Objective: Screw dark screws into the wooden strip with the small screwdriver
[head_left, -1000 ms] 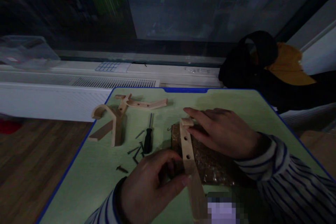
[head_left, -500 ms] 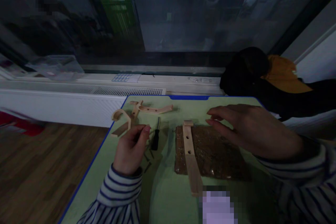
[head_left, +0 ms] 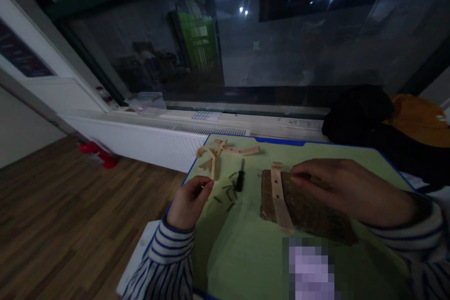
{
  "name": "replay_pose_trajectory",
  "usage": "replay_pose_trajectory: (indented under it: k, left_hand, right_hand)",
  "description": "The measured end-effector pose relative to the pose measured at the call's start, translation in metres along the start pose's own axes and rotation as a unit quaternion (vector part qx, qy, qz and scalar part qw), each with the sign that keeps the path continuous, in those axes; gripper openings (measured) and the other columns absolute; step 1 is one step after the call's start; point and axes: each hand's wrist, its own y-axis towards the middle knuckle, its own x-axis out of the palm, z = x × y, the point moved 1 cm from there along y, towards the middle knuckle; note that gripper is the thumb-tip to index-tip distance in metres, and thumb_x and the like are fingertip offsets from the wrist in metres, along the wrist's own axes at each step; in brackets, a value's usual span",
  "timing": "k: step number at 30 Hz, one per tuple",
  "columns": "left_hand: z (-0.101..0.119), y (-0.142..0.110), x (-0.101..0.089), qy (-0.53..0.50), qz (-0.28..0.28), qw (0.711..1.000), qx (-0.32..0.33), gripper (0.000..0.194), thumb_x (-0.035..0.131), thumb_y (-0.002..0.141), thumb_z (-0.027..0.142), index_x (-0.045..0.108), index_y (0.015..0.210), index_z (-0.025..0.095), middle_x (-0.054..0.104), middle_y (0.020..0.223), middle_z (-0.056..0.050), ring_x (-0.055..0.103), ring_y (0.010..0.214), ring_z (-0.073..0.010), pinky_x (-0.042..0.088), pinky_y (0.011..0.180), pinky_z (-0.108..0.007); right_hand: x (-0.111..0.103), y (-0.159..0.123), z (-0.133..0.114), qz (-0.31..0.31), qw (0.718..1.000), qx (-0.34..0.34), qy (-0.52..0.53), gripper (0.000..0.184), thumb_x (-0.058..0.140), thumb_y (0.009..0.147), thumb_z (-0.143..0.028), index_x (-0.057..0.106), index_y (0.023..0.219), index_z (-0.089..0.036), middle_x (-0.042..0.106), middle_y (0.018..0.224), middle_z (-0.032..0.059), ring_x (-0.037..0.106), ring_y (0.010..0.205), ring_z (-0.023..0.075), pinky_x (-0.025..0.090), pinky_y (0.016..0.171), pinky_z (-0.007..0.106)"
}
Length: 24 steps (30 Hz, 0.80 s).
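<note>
My left hand (head_left: 189, 202) is closed in a pinch at the left side of the table, near the wooden hook-shaped pieces; whatever its fingertips hold is too small to make out. My right hand (head_left: 346, 188) hovers by the far edge of a brown slab (head_left: 305, 213) that has a shiny surface, its thumb and fingers slightly apart and nothing visible between them. Across the slab's left part lies a wooden strip (head_left: 277, 195) with two holes and a raised far end. Several screws (head_left: 228, 192) are scattered beside a black-handled screwdriver (head_left: 240, 179).
A curved wooden hook (head_left: 213, 164) and a bent wooden piece (head_left: 242, 151) lie at the far left of the green tabletop (head_left: 246, 253). Beyond are a white radiator (head_left: 158, 143), a clear plastic box (head_left: 146, 103) on the sill, and an orange cap (head_left: 420, 119) with dark cloth at right.
The view has swung left, so the table sits further right in it. My right hand has come closer to the wooden strip, its fingertips nearer together. My left hand stays pinched.
</note>
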Motion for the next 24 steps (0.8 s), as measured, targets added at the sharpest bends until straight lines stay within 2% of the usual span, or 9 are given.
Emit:
replay_pose_trajectory:
  k: [5,9,14,18,22,24]
  left_hand:
    - [-0.016,-0.015,-0.001,0.081,-0.028,0.996,0.010,0.021,0.054,0.079,0.030,0.065,0.081,0.013,0.065,0.071,-0.005,0.057,0.058,-0.0139,0.046,0.055,-0.024]
    - [-0.019,-0.022,0.004,0.138,-0.049,0.989,0.027,0.016,0.053,0.077,0.023,0.067,0.077,0.014,0.066,0.074,-0.007,0.057,0.059,-0.0142,0.046,0.059,-0.026]
    - [-0.030,-0.020,0.003,0.179,-0.052,0.982,0.022,0.020,0.049,0.079,0.020,0.068,0.081,0.013,0.066,0.077,-0.008,0.060,0.064,-0.0161,0.047,0.063,-0.028]
    - [-0.045,-0.013,0.010,0.181,-0.065,0.981,0.021,0.019,0.052,0.078,0.017,0.068,0.088,0.013,0.067,0.083,-0.009,0.063,0.073,-0.0176,0.049,0.069,-0.028]
    - [-0.053,-0.010,0.021,0.177,-0.074,0.981,0.022,0.019,0.053,0.079,0.015,0.069,0.089,0.013,0.067,0.085,-0.009,0.063,0.077,-0.0181,0.050,0.073,-0.029]
    - [-0.054,-0.010,0.023,0.175,-0.076,0.981,0.021,0.021,0.053,0.080,0.017,0.069,0.094,0.015,0.066,0.086,-0.008,0.063,0.077,-0.0181,0.050,0.073,-0.029]
  right_hand:
    - [0.009,0.023,-0.014,-0.080,0.995,-0.054,-0.016,0.021,0.042,0.090,-0.024,0.062,0.097,-0.020,0.067,0.091,0.0039,0.063,0.082,0.0176,0.047,0.072,0.032]
    - [0.015,0.043,-0.025,-0.119,0.988,-0.090,-0.025,0.017,0.045,0.088,-0.020,0.062,0.087,-0.020,0.065,0.080,0.0012,0.061,0.074,0.0152,0.043,0.064,0.028]
    - [0.021,0.067,-0.040,-0.180,0.976,-0.115,-0.050,0.019,0.044,0.086,-0.017,0.062,0.081,-0.019,0.065,0.077,0.0017,0.060,0.073,0.0154,0.041,0.062,0.028]
    - [0.035,0.083,-0.050,-0.249,0.958,-0.125,-0.074,0.019,0.045,0.085,-0.016,0.064,0.081,-0.018,0.066,0.080,0.0053,0.062,0.077,0.0181,0.042,0.064,0.029]
    - [0.058,0.094,-0.053,-0.318,0.933,-0.141,-0.095,0.015,0.049,0.088,-0.024,0.061,0.094,-0.017,0.064,0.092,0.0050,0.061,0.083,0.0181,0.048,0.071,0.034]
    - [0.071,0.098,-0.052,-0.345,0.921,-0.150,-0.104,0.024,0.051,0.088,-0.030,0.056,0.106,-0.016,0.059,0.105,0.0068,0.059,0.088,0.0186,0.049,0.075,0.039]
